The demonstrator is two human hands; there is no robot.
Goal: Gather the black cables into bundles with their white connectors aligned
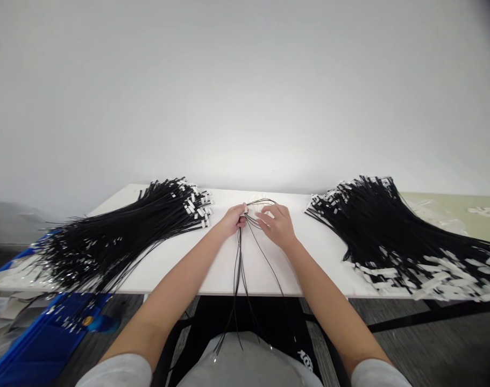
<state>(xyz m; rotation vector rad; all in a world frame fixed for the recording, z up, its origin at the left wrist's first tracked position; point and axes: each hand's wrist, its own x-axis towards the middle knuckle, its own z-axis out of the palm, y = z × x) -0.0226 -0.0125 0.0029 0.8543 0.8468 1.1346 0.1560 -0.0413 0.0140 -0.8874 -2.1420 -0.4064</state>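
Observation:
Over the middle of the white table, my left hand (235, 219) pinches a few thin black wires (239, 258) near a small white connector. Their loose ends hang past the table's front edge toward my lap. Just right of it, my right hand (277, 224) has its fingers bent and apart, beside wires that arch between the two hands. Whether a wire lies between those fingertips is too small to tell. A big bundle of black wires with white connectors (140, 231) lies on the left. Another bundle with white connectors and white tags (393, 231) lies on the right.
The white table (216, 269) stands against a pale wall (245, 97). A blue bin (47, 338) with clear bags is at the lower left, under overhanging wire ends. At the right, a yellowish surface (450, 207) bears a clear plastic bag and small white pieces.

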